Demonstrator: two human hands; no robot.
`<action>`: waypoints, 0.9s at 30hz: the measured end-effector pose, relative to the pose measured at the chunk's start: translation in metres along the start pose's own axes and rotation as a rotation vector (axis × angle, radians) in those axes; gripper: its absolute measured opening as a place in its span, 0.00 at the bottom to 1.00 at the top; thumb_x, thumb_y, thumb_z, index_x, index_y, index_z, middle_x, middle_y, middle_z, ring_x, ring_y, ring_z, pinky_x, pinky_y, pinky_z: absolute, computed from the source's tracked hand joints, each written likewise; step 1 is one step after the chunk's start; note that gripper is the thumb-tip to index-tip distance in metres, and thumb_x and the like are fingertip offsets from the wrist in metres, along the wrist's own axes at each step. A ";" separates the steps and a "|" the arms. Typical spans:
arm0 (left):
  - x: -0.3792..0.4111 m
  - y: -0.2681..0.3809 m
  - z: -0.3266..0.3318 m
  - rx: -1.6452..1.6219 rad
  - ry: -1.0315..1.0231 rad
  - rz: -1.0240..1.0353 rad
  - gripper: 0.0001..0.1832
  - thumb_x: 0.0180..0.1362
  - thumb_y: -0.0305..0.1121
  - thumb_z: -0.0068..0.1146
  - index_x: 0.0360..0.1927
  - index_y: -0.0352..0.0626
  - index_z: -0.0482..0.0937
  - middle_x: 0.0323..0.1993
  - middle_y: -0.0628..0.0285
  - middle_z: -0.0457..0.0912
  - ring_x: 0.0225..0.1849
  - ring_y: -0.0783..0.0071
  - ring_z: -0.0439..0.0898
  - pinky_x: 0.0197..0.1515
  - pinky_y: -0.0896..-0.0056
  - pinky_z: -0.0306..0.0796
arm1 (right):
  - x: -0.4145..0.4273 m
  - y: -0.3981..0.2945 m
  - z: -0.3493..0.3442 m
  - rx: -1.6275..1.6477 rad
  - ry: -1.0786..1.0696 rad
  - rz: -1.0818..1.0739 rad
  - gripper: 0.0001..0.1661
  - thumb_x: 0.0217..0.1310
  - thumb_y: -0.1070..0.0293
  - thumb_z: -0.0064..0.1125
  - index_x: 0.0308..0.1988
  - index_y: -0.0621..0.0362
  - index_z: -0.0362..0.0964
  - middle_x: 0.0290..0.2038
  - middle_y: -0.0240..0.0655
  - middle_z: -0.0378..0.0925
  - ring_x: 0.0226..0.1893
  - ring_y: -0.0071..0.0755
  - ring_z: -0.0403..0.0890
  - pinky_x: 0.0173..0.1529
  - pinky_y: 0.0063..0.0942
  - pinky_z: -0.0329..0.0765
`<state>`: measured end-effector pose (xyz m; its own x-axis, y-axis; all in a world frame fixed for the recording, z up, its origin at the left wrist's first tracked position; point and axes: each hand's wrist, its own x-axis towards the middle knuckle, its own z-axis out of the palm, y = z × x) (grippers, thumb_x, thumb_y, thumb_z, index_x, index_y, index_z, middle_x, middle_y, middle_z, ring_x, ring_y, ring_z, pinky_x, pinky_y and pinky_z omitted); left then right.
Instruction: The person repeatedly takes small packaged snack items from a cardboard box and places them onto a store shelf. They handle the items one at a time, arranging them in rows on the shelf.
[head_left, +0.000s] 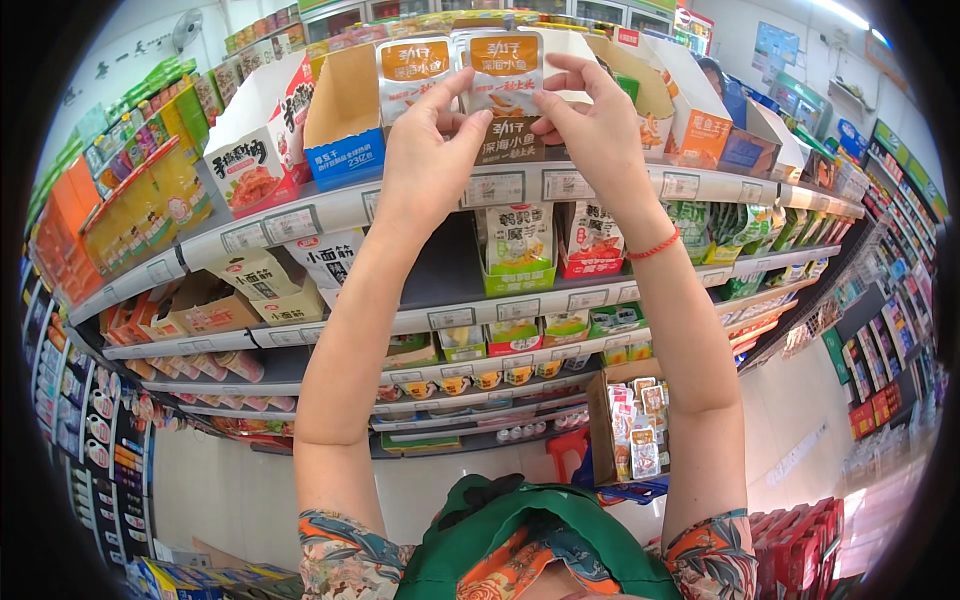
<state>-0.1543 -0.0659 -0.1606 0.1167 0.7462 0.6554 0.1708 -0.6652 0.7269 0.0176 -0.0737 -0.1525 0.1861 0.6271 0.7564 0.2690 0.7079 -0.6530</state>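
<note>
Both my hands are raised to the top shelf of a shop rack. Between them, a silver and orange snack sachet (506, 75) stands upright above a dark display box (511, 141). My left hand (439, 124) has its fingertips at the sachet's left edge, and my right hand (576, 97) touches its right edge. A second matching sachet (416, 67) stands to the left, partly behind my left fingers. Left of that is a blue and brown cardboard display box (345, 154). Whether other sachets stand behind the front ones is hard to see.
White price-label rails (495, 189) run along the curved shelf edges. A white and red snack box (259, 150) stands to the left, an orange and white one (694, 127) to the right. Packed shelves lie below. At lower right, a cardboard carton (600, 427) of mixed sachets rests near a red stool (566, 450).
</note>
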 end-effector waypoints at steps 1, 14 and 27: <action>0.000 0.001 0.000 -0.052 -0.001 -0.011 0.26 0.65 0.29 0.60 0.67 0.41 0.73 0.43 0.65 0.85 0.39 0.85 0.76 0.46 0.80 0.70 | 0.001 -0.002 -0.001 -0.016 -0.027 0.049 0.18 0.64 0.71 0.62 0.51 0.68 0.75 0.34 0.36 0.83 0.29 0.25 0.86 0.32 0.20 0.82; 0.001 0.024 0.008 -0.240 0.158 0.443 0.21 0.67 0.22 0.54 0.63 0.41 0.76 0.57 0.59 0.73 0.58 0.73 0.77 0.56 0.74 0.75 | 0.005 -0.028 -0.015 0.136 0.067 -0.213 0.09 0.63 0.71 0.64 0.42 0.64 0.79 0.34 0.30 0.83 0.33 0.17 0.81 0.36 0.18 0.79; -0.092 0.018 0.086 -0.315 -0.051 0.346 0.27 0.64 0.17 0.54 0.67 0.42 0.73 0.61 0.59 0.69 0.59 0.73 0.74 0.58 0.73 0.73 | -0.095 -0.031 -0.118 -0.073 0.069 -0.052 0.09 0.64 0.73 0.64 0.44 0.64 0.78 0.36 0.27 0.81 0.34 0.15 0.78 0.39 0.15 0.75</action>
<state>-0.0778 -0.1440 -0.2249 0.1637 0.4742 0.8651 -0.1910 -0.8451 0.4993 0.1028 -0.1936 -0.1997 0.2341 0.5647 0.7914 0.3476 0.7116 -0.6106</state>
